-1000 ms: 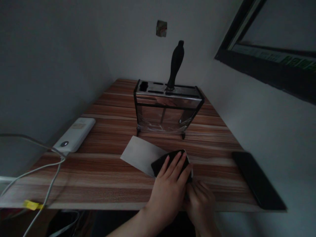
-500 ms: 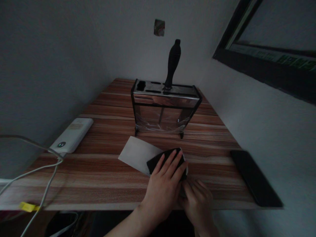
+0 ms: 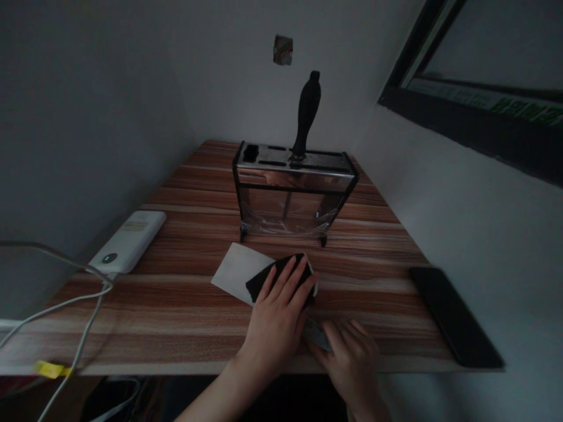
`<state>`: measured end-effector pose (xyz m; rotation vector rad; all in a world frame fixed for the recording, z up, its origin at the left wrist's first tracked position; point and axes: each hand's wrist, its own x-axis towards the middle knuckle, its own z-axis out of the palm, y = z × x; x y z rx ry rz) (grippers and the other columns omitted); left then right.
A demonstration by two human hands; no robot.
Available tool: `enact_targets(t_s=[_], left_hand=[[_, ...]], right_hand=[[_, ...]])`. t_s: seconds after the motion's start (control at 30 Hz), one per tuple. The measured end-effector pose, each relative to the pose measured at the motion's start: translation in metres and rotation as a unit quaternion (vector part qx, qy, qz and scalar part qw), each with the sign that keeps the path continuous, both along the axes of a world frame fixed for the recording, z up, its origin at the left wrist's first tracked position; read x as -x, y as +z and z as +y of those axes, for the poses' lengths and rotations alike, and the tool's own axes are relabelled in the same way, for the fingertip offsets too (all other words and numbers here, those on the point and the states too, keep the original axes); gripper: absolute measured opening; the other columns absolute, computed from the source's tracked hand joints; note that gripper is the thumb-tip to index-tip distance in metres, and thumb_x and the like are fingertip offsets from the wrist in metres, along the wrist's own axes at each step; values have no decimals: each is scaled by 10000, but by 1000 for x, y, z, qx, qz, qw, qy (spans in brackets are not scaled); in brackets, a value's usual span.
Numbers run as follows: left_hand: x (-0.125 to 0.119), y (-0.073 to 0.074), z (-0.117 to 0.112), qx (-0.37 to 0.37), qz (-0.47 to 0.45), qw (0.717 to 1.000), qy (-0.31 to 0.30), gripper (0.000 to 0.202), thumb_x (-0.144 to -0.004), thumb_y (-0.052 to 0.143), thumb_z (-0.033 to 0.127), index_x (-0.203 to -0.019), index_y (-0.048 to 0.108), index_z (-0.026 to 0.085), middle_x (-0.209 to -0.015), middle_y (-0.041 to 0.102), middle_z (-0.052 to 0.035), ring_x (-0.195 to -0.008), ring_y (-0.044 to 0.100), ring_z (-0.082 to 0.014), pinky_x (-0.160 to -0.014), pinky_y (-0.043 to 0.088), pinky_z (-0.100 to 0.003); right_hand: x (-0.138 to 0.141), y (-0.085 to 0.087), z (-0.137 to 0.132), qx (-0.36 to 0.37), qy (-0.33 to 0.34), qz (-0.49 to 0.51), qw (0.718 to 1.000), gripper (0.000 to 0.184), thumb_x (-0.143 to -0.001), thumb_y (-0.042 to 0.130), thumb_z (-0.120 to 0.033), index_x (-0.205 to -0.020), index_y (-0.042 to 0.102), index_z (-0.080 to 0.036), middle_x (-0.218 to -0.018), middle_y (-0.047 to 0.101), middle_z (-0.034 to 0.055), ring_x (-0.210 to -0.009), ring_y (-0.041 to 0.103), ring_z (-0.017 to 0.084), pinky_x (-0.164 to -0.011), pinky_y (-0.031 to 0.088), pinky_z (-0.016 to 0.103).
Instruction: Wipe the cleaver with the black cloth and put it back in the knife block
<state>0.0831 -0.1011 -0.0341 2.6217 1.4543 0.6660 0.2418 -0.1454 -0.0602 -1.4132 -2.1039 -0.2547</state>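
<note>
A broad, pale cleaver lies slanted on the table, its squared end toward the far left. Over the middle of its blade lies a black cloth with a light edge. My left hand presses that cloth down with fingers stretched across it, hiding part of the blade. Near the table's front edge, my right hand is closed around the cleaver's grey handle end. Most of the handle is hidden in the fingers.
Behind the hands stands a knife block with clear sides and one black-handled tool upright in it. A white power bank with a cable lies left. A black phone lies by the right edge.
My left hand and the black cloth have slid left and slightly away along the blade. More of the grey handle end shows now. My right hand has stayed nearly in place.
</note>
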Motion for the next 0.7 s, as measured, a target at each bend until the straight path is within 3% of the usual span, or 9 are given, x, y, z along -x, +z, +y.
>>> enact_targets(t_s=[0.33, 0.7], left_hand=[[8, 3, 8, 1, -12, 999, 29, 494, -920, 435, 160, -1405, 408, 246, -1540, 324, -45, -1432, 251, -237, -1153, 267, -504], [47, -1, 25, -12, 3, 995, 98, 457, -960, 367, 200, -1416, 386, 221, -1540, 320, -78, -1444, 212, -243, -1149, 239, -541]], right_hand=[[1, 1, 0, -13, -10, -9, 1000, 457, -1007, 336, -423, -699, 583, -192, -564, 635, 23, -538, 573, 158, -669, 352, 293], [0, -2, -1, -7, 6, 0, 1000, 352, -990, 423, -377, -771, 606, -172, -580, 633, 11, -544, 577, 161, -667, 345, 294]])
